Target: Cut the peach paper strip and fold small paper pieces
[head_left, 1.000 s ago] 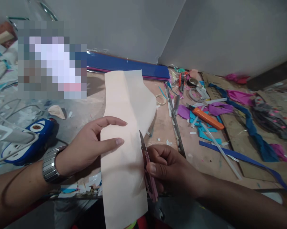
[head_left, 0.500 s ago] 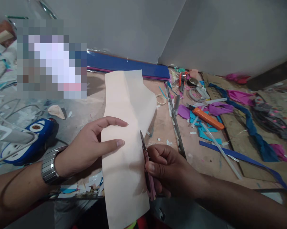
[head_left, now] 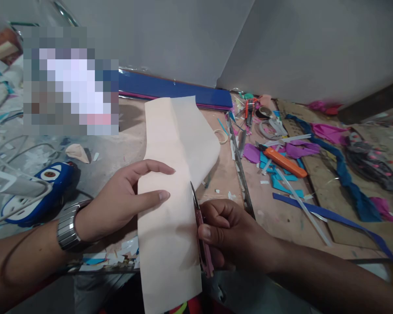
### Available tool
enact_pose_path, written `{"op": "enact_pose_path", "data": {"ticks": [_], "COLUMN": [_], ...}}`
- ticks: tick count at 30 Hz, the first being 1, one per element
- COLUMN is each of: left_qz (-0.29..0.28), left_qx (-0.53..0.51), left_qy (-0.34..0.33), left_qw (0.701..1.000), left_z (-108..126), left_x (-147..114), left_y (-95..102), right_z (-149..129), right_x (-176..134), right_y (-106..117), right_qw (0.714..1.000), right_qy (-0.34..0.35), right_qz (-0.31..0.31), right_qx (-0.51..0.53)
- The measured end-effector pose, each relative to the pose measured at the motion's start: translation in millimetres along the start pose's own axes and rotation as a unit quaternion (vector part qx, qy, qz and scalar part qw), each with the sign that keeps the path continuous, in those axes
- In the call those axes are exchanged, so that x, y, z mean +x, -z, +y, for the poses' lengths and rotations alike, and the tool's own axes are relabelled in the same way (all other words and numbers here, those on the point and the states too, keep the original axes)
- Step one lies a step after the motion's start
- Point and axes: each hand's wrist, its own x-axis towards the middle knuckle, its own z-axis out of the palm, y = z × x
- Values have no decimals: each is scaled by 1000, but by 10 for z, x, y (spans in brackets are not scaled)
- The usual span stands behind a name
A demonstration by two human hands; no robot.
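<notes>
A long cream sheet of paper point(head_left: 168, 261) stretches from the table over its front edge, with a cut flap point(head_left: 201, 144) bending away to the right. My left hand point(head_left: 127, 200), a metal watch on its wrist, grips the sheet by its left side, thumb and fingers on top. In my right hand point(head_left: 229, 235) is a pair of scissors with pink handles point(head_left: 205, 257). Their blades point(head_left: 194, 196) point away from me and lie at the paper's right edge, where the flap begins. The lower blade is hidden by the paper.
To the right lie an orange cutter knife point(head_left: 283, 161), a blue strip point(head_left: 333, 211), tape rolls point(head_left: 271, 128) and coloured scraps. A blue power strip point(head_left: 36, 196) with cables sits on the left. Long blue sheets point(head_left: 173, 87) rest along the wall. Paper bits point(head_left: 111, 257) litter the front edge.
The cut flap has swung a little further to the right. The scissors have shifted slightly left, and the sheet's lower end has moved left too. My left hand has hardly moved.
</notes>
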Motion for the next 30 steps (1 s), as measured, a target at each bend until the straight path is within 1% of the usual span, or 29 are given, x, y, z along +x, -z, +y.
{"op": "enact_pose_path", "data": {"ticks": [4, 10, 16, 21, 25, 30], "left_qz": [-4, 2, 10, -2, 4, 17], "left_qx": [16, 83, 148, 194, 205, 207], "left_qy": [4, -75, -115, -147, -159, -168], "left_qw": [1000, 994, 982, 970, 966, 964], "left_z": [0, 18, 30, 39, 41, 40], "left_x": [0, 32, 26, 14, 19, 17], "left_y": [5, 10, 11, 19, 14, 3], "right_z": [6, 24, -16, -36, -22, -22], "right_x": [2, 17, 7, 0, 4, 4], "right_y": [-12, 2, 2, -22, -25, -16], "right_qw": [1000, 1000, 1000, 1000, 999, 999], "right_qy": [6, 8, 6, 1, 0, -9], "right_qz": [-7, -2, 4, 21, 21, 31], "right_qx": [5, -7, 0, 7, 24, 0]}}
